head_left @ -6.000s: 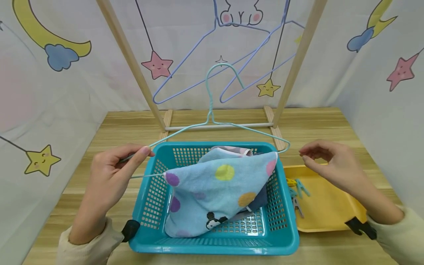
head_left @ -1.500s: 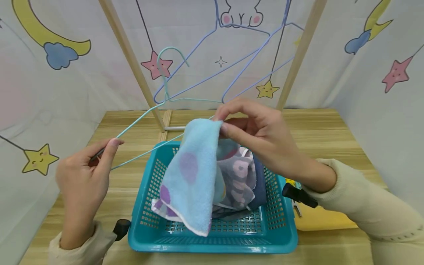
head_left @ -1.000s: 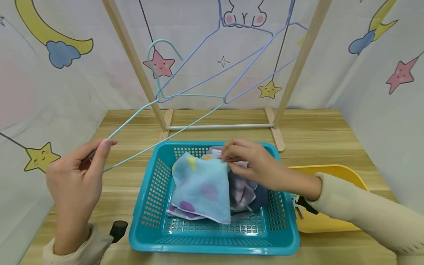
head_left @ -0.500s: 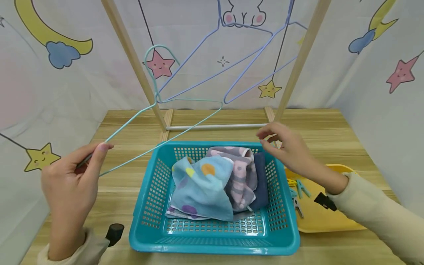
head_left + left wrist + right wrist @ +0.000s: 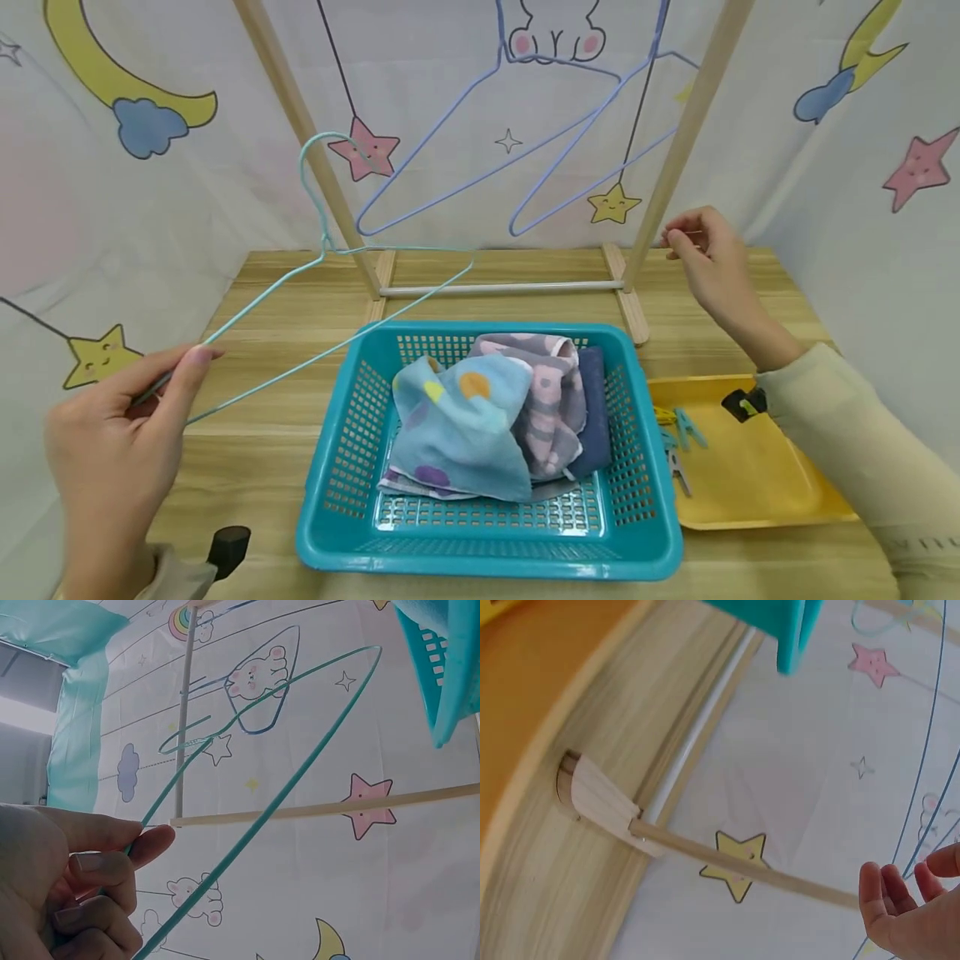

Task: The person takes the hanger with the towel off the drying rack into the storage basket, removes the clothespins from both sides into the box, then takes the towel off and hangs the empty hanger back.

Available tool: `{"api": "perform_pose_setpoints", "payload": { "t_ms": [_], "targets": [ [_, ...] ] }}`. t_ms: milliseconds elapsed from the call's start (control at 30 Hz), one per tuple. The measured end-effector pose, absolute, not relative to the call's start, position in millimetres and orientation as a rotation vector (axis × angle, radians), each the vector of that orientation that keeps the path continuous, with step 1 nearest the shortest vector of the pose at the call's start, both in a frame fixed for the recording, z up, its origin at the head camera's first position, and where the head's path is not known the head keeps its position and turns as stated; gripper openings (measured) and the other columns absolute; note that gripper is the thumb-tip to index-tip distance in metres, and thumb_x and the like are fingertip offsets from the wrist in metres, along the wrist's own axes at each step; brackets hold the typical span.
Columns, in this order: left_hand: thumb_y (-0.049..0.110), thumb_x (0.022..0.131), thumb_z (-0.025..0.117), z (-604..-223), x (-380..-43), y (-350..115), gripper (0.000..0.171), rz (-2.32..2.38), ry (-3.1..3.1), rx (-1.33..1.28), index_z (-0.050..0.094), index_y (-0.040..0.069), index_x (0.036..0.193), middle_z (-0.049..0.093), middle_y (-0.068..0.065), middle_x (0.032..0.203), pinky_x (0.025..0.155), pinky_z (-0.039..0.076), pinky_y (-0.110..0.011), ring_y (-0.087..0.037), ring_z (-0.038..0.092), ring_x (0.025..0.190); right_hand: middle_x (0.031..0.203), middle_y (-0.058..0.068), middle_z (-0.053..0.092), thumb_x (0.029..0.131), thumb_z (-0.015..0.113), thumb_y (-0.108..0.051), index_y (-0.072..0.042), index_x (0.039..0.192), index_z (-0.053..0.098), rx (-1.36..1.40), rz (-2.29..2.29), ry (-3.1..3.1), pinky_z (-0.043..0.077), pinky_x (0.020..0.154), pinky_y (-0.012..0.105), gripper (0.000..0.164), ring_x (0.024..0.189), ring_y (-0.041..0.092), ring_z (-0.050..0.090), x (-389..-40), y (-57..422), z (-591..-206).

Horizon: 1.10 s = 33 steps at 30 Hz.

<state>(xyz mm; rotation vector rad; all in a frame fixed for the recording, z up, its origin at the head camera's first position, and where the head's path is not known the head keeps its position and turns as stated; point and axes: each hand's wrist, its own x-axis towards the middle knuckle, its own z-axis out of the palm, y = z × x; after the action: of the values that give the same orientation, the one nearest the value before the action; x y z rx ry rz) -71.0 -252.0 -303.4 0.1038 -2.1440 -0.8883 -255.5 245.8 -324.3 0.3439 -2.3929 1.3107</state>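
Observation:
My left hand pinches a mint-green wire hanger by one shoulder between thumb and index finger, left of the basket. The hanger is bare, tilted, its hook pointing up. In the left wrist view, the hanger's lower bar runs past the curled fingers. My right hand is raised near the rack's right post, fingers loosely bent and holding nothing. A light blue towel with coloured dots lies crumpled in the teal basket, beside a grey-and-pink cloth and a navy one.
Periwinkle hangers hang at the back, within the wooden rack. Right of the basket, a yellow tray holds mint clothespins, something yellow and a grey clip. Printed curtains surround the wooden table.
The blue towel, draped across the hanger six seconds ago, was drawn off by my right hand and let go into the basket. Right hand then rose rightward; left hand with hanger shifted left and down.

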Motion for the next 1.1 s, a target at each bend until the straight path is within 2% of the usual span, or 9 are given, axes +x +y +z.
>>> {"api": "perform_pose_setpoints", "payload": {
  "t_ms": [100,200,267,367,500,700,900,1100],
  "targets": [
    [0.016,0.088,0.078,-304,-67,-258,0.016,-0.884,-2.143,0.15,0.08,0.001,0.092,0.058,0.033,0.066,0.048,0.027,-0.011,0.009,0.039,0.048,0.115,0.013,0.059,0.105,0.048,-0.02,0.001,0.121,0.053,0.265,1.286,-2.401,0.043,0.084,0.022,0.027,0.1,0.009,0.059,-265,250,-322],
    [0.016,0.088,0.078,-303,-65,-263,0.017,-0.888,-2.138,0.177,0.079,-0.001,0.093,0.059,0.035,0.07,0.047,0.028,-0.01,0.009,0.039,0.048,0.127,0.016,0.056,0.106,0.046,-0.026,-0.001,0.132,0.048,0.224,1.292,-2.42,0.041,0.095,0.028,0.036,0.116,0.02,0.057,-275,252,-320],
    [0.015,0.089,0.077,-303,-64,-267,0.017,-0.865,-2.14,0.173,0.079,-0.001,0.093,0.059,0.037,0.072,0.046,0.026,-0.01,0.01,0.038,0.047,0.132,0.019,0.054,0.107,0.043,-0.029,-0.003,0.14,0.043,0.203,1.306,-2.43,0.04,0.099,0.031,0.042,0.121,0.025,0.055,-282,252,-317],
    [0.018,0.091,0.075,-301,-65,-270,0.018,-0.827,-2.147,0.186,0.08,0.001,0.094,0.055,0.036,0.065,0.044,0.023,-0.013,0.009,0.035,0.046,0.13,0.016,0.053,0.107,0.042,-0.033,-0.006,0.147,0.037,0.157,1.327,-2.426,0.04,0.098,0.031,0.049,0.12,0.023,0.053,-291,252,-313],
    [0.022,0.092,0.074,-297,-71,-269,0.02,-0.826,-2.15,0.202,0.08,0.004,0.094,0.051,0.03,0.057,0.042,0.021,-0.016,0.006,0.032,0.044,0.123,0.006,0.049,0.107,0.042,-0.035,-0.008,0.149,0.035,0.087,1.353,-2.376,0.039,0.094,0.03,0.051,0.114,0.02,0.051,-302,250,-308],
    [0.027,0.094,0.071,-285,-85,-263,0.025,-0.83,-2.147,0.188,0.08,0.004,0.095,0.048,0.024,0.053,0.043,0.02,-0.018,0.003,0.03,0.043,0.138,0.009,0.043,0.109,0.031,-0.038,-0.01,0.152,0.03,0.067,1.466,-2.314,0.032,0.104,0.029,0.051,0.124,0.021,0.045,-321,246,-302],
    [0.031,0.097,0.067,-270,-107,-258,0.028,-0.801,-2.156,0.144,0.08,0.007,0.097,0.042,0.015,0.048,0.044,0.018,-0.02,0.001,0.027,0.041,0.119,0.002,0.048,0.109,0.026,-0.035,-0.008,0.147,0.033,0.185,1.719,-2.133,0.036,0.102,0.026,0.047,0.112,0.016,0.05,-341,243,-301],
    [0.039,0.099,0.06,-254,-132,-255,0.035,-0.757,-2.163,0.151,0.08,0.011,0.102,0.044,0.009,0.053,0.049,0.019,-0.023,-0.004,0.03,0.047,0.108,0.001,0.043,0.108,0.016,-0.042,-0.017,0.138,0.033,0.204,1.781,-2.168,0.034,0.099,0.031,0.043,0.107,0.015,0.046,-347,239,-303]
  ]
}}
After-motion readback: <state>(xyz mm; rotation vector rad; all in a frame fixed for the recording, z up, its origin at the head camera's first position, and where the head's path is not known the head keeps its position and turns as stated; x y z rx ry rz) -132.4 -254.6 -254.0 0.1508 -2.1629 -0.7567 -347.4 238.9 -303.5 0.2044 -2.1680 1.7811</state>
